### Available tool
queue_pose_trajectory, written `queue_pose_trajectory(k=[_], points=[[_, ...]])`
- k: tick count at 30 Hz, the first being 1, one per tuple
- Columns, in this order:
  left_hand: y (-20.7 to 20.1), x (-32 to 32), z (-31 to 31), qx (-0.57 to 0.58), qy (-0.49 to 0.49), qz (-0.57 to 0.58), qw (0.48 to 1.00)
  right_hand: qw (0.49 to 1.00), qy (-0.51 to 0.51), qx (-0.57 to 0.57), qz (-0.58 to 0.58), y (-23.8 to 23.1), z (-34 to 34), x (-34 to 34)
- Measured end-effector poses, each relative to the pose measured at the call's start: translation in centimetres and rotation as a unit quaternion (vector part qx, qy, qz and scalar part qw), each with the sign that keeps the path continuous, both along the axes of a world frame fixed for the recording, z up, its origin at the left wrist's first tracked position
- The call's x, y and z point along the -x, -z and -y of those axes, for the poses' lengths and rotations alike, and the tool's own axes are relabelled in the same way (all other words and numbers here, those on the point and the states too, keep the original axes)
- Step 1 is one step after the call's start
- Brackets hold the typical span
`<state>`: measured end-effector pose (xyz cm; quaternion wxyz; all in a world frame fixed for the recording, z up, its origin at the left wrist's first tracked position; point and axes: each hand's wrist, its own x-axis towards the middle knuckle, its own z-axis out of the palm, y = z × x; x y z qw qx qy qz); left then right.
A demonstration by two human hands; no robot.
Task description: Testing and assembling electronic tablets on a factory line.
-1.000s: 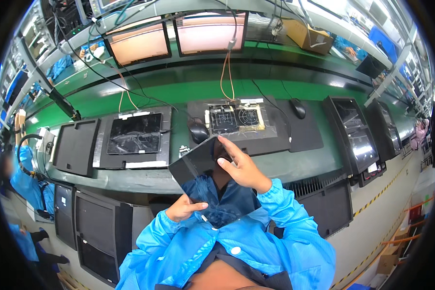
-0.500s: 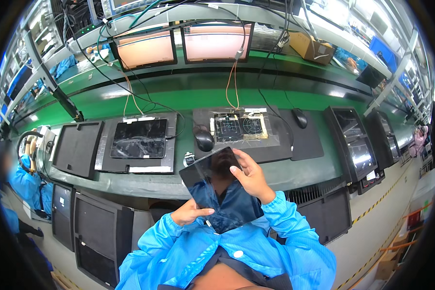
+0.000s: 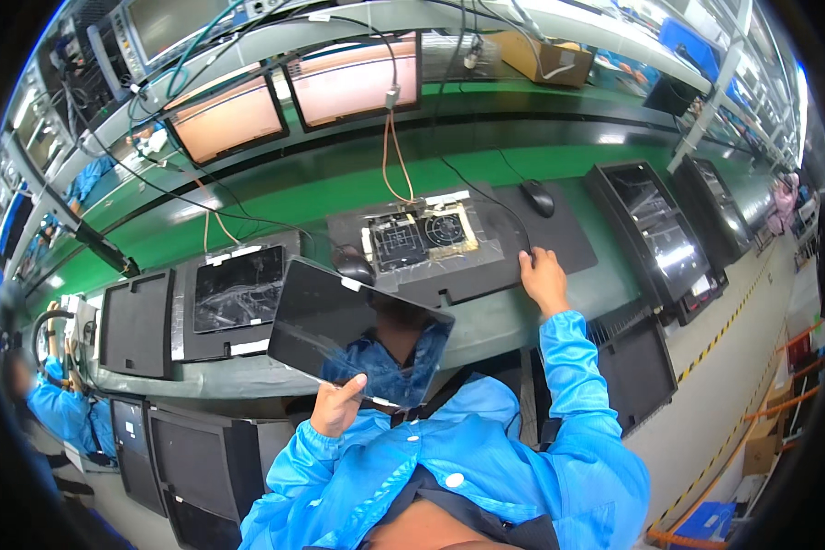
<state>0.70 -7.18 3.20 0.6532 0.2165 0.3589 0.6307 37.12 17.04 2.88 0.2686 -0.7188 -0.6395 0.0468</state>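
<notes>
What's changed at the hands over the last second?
The right hand has let go of the dark tablet and moved forward and right to the black cable; its grip there is unclear. The left hand still holds the tablet, now shifted left and turned crosswise. The patterned board and the flat-lying second tablet stayed put.

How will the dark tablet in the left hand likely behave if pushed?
The tablet is probably stiff: it looks flat though gripped only near its lower edge. Its mirror-like face suggests a slippery, perhaps fragile surface. Pushed at a far corner, it would likely pivot about the left hand.
</notes>
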Motion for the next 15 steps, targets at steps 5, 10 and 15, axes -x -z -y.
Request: queue_pose_trajectory(k=[5,10,15], points=[[-0.9,0.6,-0.5,-0.013,-0.087,0.02,0.996,0.993,-0.04,0.072,-0.089,1.6,-3.2,-2.3],[-1.2,0.7,-0.4,-0.048,-0.113,0.027,0.992,0.869,-0.094,0.299,-0.384,-1.5,-4.6,-4.8],[-1.0,1.0,-0.5,-0.045,-0.096,0.067,0.992,0.853,-0.12,0.252,-0.442,-1.2,-3.3,-4.1]])
